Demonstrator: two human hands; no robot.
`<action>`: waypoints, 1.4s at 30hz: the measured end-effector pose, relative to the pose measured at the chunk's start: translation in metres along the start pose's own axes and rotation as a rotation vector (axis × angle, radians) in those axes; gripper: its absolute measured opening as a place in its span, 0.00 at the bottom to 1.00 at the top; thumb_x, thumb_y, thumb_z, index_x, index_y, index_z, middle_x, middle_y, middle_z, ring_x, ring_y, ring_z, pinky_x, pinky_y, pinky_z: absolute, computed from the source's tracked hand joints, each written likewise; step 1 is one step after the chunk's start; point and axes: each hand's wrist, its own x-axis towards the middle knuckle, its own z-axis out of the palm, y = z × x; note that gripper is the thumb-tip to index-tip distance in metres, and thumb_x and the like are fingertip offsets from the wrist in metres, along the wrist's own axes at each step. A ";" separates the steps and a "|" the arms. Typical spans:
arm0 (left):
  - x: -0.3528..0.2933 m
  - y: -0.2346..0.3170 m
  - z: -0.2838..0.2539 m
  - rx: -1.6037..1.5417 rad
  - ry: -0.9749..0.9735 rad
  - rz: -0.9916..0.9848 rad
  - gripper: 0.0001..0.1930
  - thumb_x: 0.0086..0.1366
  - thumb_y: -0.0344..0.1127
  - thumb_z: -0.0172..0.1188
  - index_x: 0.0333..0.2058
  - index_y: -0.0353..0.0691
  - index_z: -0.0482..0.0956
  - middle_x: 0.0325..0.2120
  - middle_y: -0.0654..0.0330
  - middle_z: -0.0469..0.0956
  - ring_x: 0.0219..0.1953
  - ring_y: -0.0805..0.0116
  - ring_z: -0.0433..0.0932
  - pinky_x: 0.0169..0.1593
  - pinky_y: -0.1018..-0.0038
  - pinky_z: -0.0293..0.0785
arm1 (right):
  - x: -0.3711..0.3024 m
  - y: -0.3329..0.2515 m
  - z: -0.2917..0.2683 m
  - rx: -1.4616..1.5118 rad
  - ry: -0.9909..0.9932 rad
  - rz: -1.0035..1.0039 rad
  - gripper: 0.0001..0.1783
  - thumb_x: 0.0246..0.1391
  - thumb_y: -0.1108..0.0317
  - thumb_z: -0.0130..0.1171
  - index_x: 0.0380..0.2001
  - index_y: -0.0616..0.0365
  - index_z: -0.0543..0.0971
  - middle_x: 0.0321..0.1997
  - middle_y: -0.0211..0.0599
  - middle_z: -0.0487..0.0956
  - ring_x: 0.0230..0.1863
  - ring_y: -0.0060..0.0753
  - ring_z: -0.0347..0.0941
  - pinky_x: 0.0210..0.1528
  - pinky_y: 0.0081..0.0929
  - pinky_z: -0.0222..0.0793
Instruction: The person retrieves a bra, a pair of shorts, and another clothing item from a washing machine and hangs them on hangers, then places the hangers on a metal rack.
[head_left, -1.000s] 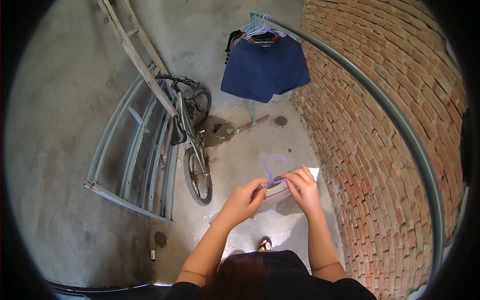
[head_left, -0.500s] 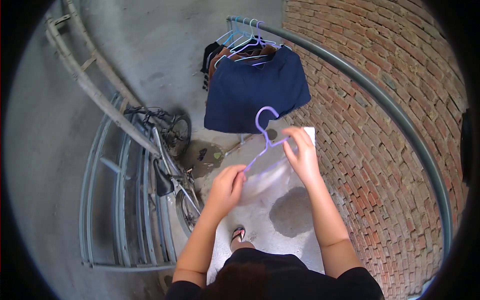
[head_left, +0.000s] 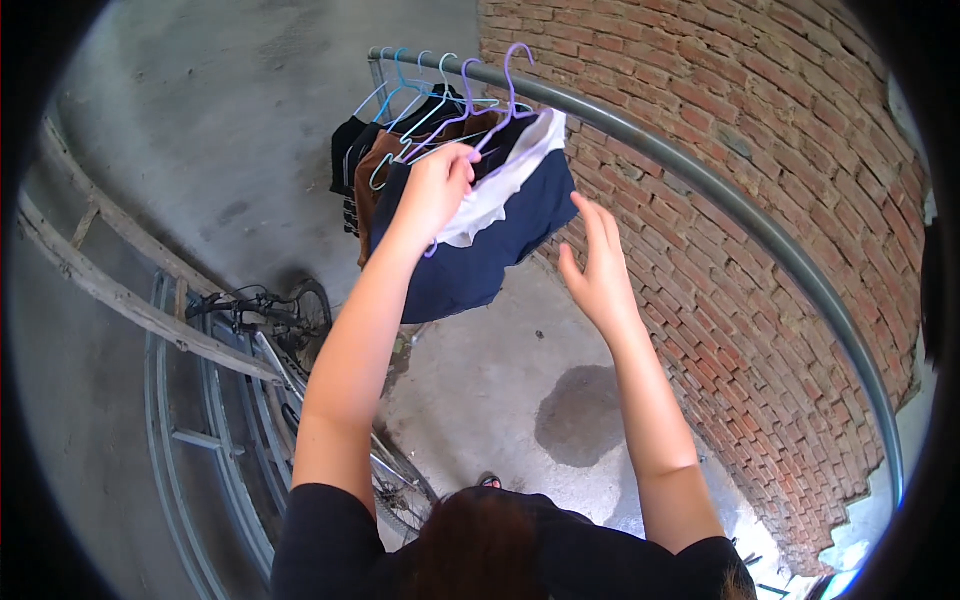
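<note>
My left hand (head_left: 437,195) is raised near the rail and pinches one arm of a purple hanger (head_left: 508,70). A white garment (head_left: 508,187) hangs from that hanger, in front of a navy garment (head_left: 455,278). The hanger's hook is up at the grey metal rail (head_left: 700,170); whether it rests on the rail I cannot tell. Beside the navy garment, to its right, my right hand (head_left: 600,270) holds nothing, its thumb and fingers apart.
Brown (head_left: 370,185) and black (head_left: 348,140) clothes hang on blue, pale and purple hangers at the rail's far end. A brick wall (head_left: 760,300) runs along the right. On the left stand a wooden ladder (head_left: 130,300), metal racking (head_left: 165,440) and a bicycle (head_left: 285,320). A dark patch (head_left: 580,415) marks the floor.
My left hand has carried the purple hanger and white garment forward and up to the rail. My right hand has let go of them. The view has shifted toward the rail.
</note>
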 end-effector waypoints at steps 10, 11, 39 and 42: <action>0.048 -0.055 0.012 -0.119 -0.150 -0.169 0.11 0.62 0.27 0.45 0.36 0.29 0.76 0.19 0.63 0.72 0.23 0.75 0.72 0.31 0.80 0.67 | -0.062 -0.012 -0.018 -0.022 -0.172 0.140 0.29 0.47 0.76 0.54 0.55 0.56 0.63 0.53 0.47 0.64 0.56 0.48 0.61 0.57 0.34 0.59; 0.044 -0.054 0.021 -0.110 -0.161 -0.257 0.11 0.62 0.27 0.45 0.36 0.30 0.76 0.19 0.63 0.72 0.23 0.75 0.72 0.32 0.80 0.67 | -0.067 -0.012 -0.022 -0.009 -0.210 0.189 0.28 0.47 0.76 0.53 0.55 0.56 0.64 0.54 0.47 0.64 0.57 0.47 0.60 0.58 0.33 0.57; 0.034 -0.055 0.027 0.192 -0.144 0.051 0.13 0.62 0.32 0.50 0.44 0.36 0.75 0.16 0.63 0.69 0.18 0.77 0.64 0.25 0.79 0.62 | -0.175 -0.023 -0.086 -0.075 -0.079 0.496 0.27 0.45 0.78 0.54 0.53 0.57 0.66 0.52 0.44 0.67 0.54 0.47 0.64 0.54 0.32 0.62; 0.029 -0.051 0.027 0.142 -0.172 0.013 0.14 0.62 0.33 0.50 0.45 0.36 0.75 0.19 0.61 0.71 0.22 0.74 0.69 0.29 0.79 0.66 | -0.177 -0.024 -0.083 -0.071 -0.075 0.509 0.27 0.46 0.77 0.54 0.53 0.57 0.66 0.52 0.44 0.67 0.54 0.47 0.64 0.54 0.32 0.62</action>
